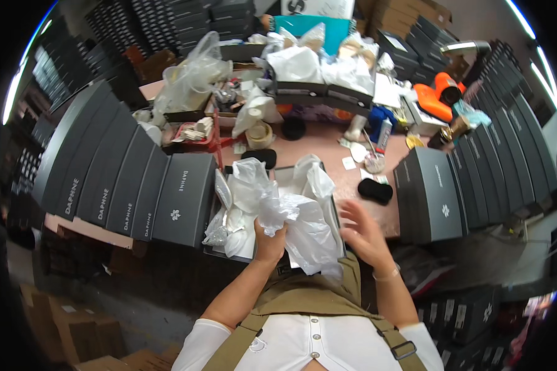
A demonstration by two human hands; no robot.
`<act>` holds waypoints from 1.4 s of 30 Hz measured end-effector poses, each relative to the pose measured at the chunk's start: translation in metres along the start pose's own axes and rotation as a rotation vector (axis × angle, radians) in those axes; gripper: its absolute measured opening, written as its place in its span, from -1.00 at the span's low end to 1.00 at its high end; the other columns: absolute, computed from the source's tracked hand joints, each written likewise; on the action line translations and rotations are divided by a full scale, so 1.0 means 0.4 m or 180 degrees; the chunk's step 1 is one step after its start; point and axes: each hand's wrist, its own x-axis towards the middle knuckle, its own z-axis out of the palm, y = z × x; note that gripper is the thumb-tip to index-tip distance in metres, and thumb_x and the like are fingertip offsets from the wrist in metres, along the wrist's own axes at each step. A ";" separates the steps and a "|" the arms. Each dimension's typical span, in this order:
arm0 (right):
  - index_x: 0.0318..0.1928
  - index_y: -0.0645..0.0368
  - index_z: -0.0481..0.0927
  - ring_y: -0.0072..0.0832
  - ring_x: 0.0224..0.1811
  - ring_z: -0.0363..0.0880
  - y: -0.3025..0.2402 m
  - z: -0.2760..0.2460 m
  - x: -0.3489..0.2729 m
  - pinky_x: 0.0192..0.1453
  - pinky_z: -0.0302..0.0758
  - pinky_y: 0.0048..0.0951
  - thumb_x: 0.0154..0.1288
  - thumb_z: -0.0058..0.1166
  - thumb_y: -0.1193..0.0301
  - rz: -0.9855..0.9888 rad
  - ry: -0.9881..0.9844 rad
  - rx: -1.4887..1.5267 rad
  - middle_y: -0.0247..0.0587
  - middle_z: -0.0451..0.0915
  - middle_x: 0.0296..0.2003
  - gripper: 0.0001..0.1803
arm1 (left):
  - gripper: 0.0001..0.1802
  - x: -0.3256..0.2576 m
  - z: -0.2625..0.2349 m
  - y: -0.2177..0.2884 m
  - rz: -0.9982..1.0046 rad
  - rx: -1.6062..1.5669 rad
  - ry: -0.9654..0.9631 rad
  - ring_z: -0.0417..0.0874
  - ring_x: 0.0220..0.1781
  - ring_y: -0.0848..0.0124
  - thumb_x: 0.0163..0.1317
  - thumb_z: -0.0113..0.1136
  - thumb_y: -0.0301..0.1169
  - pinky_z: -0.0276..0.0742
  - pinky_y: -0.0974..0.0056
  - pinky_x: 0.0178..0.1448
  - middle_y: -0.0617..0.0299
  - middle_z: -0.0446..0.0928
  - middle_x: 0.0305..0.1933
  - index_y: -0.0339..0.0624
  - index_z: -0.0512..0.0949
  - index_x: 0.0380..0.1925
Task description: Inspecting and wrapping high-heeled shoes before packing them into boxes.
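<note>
Handling white wrap (309, 238), bench (323, 146) front edge.
Left hand (270, 244) grasps it; right hand (366, 241) released, likely needed next for steadying.

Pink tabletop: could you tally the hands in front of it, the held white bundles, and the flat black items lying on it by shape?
Left hand and right hand: 2
Held white bundle: 1
Oblong black pads: 2
Round black item: 1
Total: 6

Between the fingers of the left hand (271, 241) I see thin, crinkled wrapping (309, 238) with a soft sheen, paper or plastic, I can't say. Left of them stand smooth, matt cardboard boxes (192, 191); beyond them, a glossy clear plastic bag (195, 75) and a smooth tabletop (325, 147); below, a matt cloth apron (315, 303).
</note>
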 end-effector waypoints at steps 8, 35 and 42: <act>-0.29 0.27 0.54 -0.65 -0.52 0.29 0.098 0.057 0.051 -0.43 0.31 -0.48 0.35 -0.01 0.35 0.0052 0.0281 -0.0508 -0.29 0.40 -0.60 -0.79 | -0.73 -0.025 -0.010 0.103 -0.1141 0.0294 -0.1468 0.56 -0.33 0.53 0.23 0.11 -0.54 0.47 0.41 -0.31 0.22 0.57 -0.22 -0.29 0.51 -0.06; 0.20 0.26 0.35 -0.17 0.08 0.45 0.066 0.047 0.364 0.15 0.38 -0.26 0.15 0.28 0.22 -0.0588 -0.0962 -0.1111 0.03 0.48 0.10 -0.33 | -0.65 0.055 0.022 0.160 -0.0199 -0.1258 -0.0220 0.51 0.11 0.39 0.36 0.05 -0.32 0.40 0.22 0.22 0.22 0.48 0.08 -0.17 0.39 0.10; -0.23 0.25 0.55 -0.49 -0.61 0.29 0.072 0.105 0.218 -0.48 0.35 -0.38 0.26 0.17 0.34 -0.0765 -0.1784 -0.1225 -0.22 0.52 -0.58 -0.78 | -0.40 0.075 -0.043 0.200 -0.1271 -0.1372 -0.1052 0.46 0.20 0.24 0.29 0.10 -0.04 0.37 0.05 0.28 0.12 0.46 0.14 -0.17 0.31 0.19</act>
